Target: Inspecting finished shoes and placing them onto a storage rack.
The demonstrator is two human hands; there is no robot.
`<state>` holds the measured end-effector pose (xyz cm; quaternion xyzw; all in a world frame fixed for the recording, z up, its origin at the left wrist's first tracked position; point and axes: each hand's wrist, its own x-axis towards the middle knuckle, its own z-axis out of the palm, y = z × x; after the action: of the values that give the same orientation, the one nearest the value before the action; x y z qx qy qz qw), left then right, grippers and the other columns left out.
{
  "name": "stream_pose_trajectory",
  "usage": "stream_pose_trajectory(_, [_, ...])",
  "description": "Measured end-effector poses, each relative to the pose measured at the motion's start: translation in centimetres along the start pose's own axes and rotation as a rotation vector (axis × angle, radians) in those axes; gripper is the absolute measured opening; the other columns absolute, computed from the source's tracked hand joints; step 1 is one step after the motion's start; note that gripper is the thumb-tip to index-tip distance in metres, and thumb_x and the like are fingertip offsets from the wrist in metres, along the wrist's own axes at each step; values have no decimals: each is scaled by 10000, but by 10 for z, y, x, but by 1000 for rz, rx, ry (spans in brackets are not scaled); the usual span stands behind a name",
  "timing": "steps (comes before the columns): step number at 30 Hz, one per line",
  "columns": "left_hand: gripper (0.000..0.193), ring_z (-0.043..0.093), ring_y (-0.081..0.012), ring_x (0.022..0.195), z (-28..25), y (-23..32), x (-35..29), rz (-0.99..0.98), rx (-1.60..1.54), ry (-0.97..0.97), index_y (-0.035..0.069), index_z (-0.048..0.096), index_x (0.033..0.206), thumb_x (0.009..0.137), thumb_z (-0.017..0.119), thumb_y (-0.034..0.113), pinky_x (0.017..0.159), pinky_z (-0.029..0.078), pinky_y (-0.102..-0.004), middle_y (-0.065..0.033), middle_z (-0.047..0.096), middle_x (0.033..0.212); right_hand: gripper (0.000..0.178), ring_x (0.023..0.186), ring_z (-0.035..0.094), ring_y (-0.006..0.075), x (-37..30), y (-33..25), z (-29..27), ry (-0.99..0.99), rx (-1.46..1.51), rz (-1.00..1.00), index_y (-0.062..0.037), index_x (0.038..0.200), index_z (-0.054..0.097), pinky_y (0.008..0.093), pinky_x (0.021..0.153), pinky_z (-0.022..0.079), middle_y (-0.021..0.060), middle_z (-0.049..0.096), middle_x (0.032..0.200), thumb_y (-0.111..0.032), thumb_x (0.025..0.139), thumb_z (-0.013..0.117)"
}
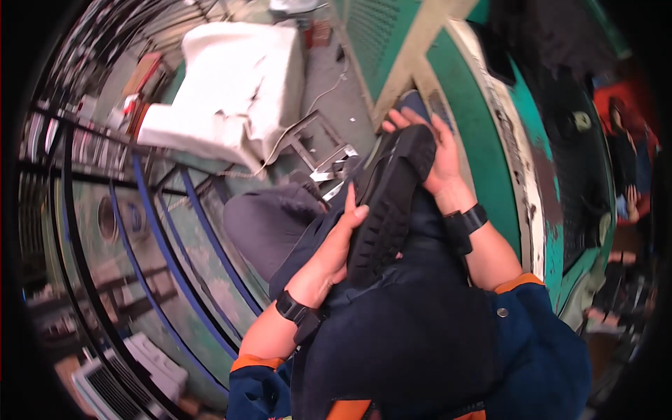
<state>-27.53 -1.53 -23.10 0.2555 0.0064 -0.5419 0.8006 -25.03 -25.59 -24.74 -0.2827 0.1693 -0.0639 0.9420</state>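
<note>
**Two hands on one black shoe, sole turned up**

And here I have it on my remote feed: the black shoe point(381, 227), tread facing me, held over the lap point(402, 336) toward its far edge. The left hand point(338, 243) has it firmly, fingers closed around the side, thumb pressed along the sole's edge. Up at the heel, the right hand point(442, 164) cups loosely, fingers half open and spread; how much they carry, I can't tell.

So, progress! The turning-up is done, I'd judge, and the grip is set; letting go is left. Is a foot inside? Hidden from me. No tool in either hand that I can see.

Outward now: a green panel point(479, 164) off the lap's right edge, blue bars point(164, 224) off its left, and farther out a white cloth point(231, 77) draped over a bulky block.
</note>
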Motion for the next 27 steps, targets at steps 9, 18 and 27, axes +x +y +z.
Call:
stream_pose_trajectory(9, [589,679,-380,1030,-71,-24,27,91,-378,277,-44,591,1241,992,409,458,903,571,-507,-227,674,1154,301,796,684,260,85,72,-35,101,-163,324,26,981,650,386,768,570,142,694,904,-257,912,570])
stream_pose_trajectory(18, [755,42,-239,1528,-54,16,39,201,125,686,132,129,1600,999,516,376,1217,117,-358,-107,56,1667,283,826,697,240,95,93,-37,14,-369,547,-7,966,646,397,785,580,115,698,912,-258,947,518])
stream_pose_trajectory(27, [368,637,-146,934,-138,57,119,182,179,674,88,653,1111,956,584,414,828,502,-283,-45,683,1043,235,868,638,163,106,116,-28,-291,-574,355,27,924,706,281,856,472,70,705,911,-110,917,515])
